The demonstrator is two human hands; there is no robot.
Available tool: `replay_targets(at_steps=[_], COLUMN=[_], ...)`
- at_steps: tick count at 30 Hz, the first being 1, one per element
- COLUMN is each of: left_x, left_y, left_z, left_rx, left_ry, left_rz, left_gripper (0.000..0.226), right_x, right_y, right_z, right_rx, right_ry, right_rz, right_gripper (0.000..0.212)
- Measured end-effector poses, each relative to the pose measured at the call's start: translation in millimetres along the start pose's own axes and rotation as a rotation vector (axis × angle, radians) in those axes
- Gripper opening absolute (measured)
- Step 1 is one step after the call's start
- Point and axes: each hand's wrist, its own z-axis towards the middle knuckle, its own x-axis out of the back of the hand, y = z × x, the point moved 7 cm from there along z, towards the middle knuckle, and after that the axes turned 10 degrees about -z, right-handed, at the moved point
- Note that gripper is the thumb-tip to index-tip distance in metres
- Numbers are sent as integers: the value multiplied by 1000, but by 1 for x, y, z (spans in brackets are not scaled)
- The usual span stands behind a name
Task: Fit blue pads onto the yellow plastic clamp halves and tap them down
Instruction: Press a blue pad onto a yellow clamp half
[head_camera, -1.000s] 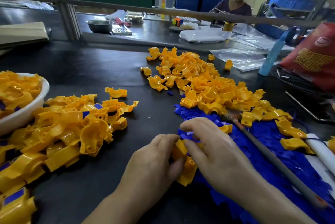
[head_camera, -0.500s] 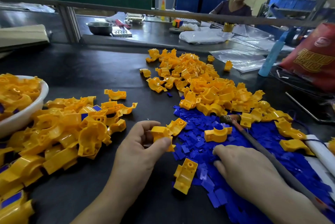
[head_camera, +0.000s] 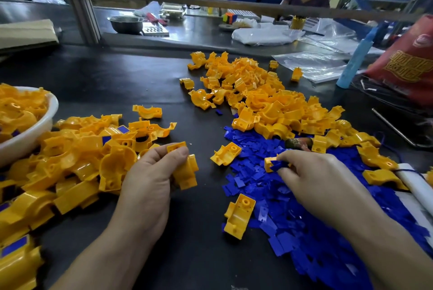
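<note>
Currently, your left hand point(head_camera: 150, 179) grips a yellow clamp half point(head_camera: 187, 172). The thumb and the curled fingers are clamped around it, and the part projects to the right of the fingertips.

Your right hand point(head_camera: 314, 179) has its fingertips drawn together on a blue pad point(head_camera: 278, 165), pinching it against a second clamp half point(head_camera: 269, 162). This part sits directly at the fingertips, on top of the pile of blue pads point(head_camera: 293, 214). Whether the pad is fully seated cannot be determined. The pile spreads under the right hand and toward you from its fingertips.

Between the two sets of fingertips lies a loose clamp half point(head_camera: 226, 154), at the left edge of the pile. A further clamp half point(head_camera: 239, 216) lies nearer to you than either set of fingers, also at the pile's left edge.

Just beyond the right fingertips lies a dark tool head point(head_camera: 298, 143). Beyond it is the far heap of clamp halves point(head_camera: 269, 106).

Just left of the left fingers lies the near heap of clamp halves point(head_camera: 82, 156), several showing blue inserts. Further left stands a white bowl point(head_camera: 50, 113) holding more yellow parts.
</note>
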Motion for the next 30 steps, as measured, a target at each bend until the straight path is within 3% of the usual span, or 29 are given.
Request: replay_targets(at_steps=[3,8,13,18,24,30], left_x=[-2,-7,-16,-25,-28,-30], left_y=[-1,-8,-11,-15,-16,-15], left_z=[-1,-4,-9,-16,-20,-22], left_rx=[-2,22,32,49,71,85], left_ry=[-16,-40,-106,-160,-173,-184], left_rz=[24,106,216,285,301,296], left_gripper=[26,36,55,49,45,44], right_x=[-6,-19,-17,-24,-30,-31], right_y=[2,8,17,4,5,3], right_z=[1,-1,-3,-9,-8,-8], right_rx=[-39,-96,-154,-192,-233,-203], right_ry=[-11,-37,15,-41,-39,-19], right_rz=[46,139,394,749,806,786], right_gripper=[22,42,20,20,28,14])
